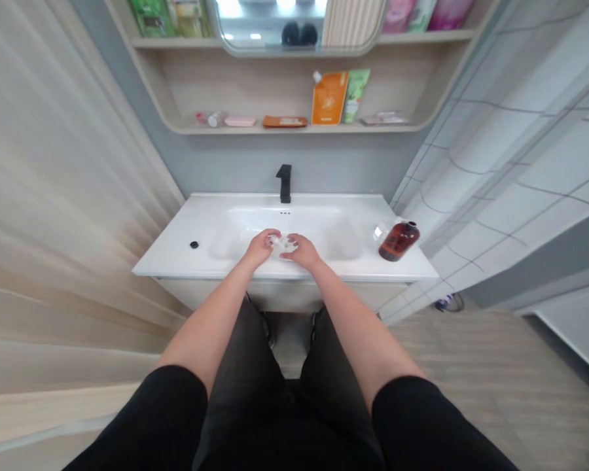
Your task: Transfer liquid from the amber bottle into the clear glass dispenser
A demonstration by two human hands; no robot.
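Observation:
Both hands are over the front part of the white sink basin (341, 235). Between them is a small white, partly clear object (283, 244), blurred and too small for me to tell its kind. My left hand (262, 246) has its fingers curled round the object's left side. From the right, my right hand (302, 251) grips the same object between thumb and fingers. On the counter to the right stands an amber bottle (397, 242) with an uncovered dark neck, tilted in this view. Just left of it is a clear, glossy item (379, 231), its kind unclear.
A black faucet (285, 183) rises behind the basin. A small black round piece (194, 244) lies on the left counter. Above, a shelf (245, 130) holds an orange pouch (329, 98), a green tube (355, 96) and small packets. A curtain (69, 163) hangs at left.

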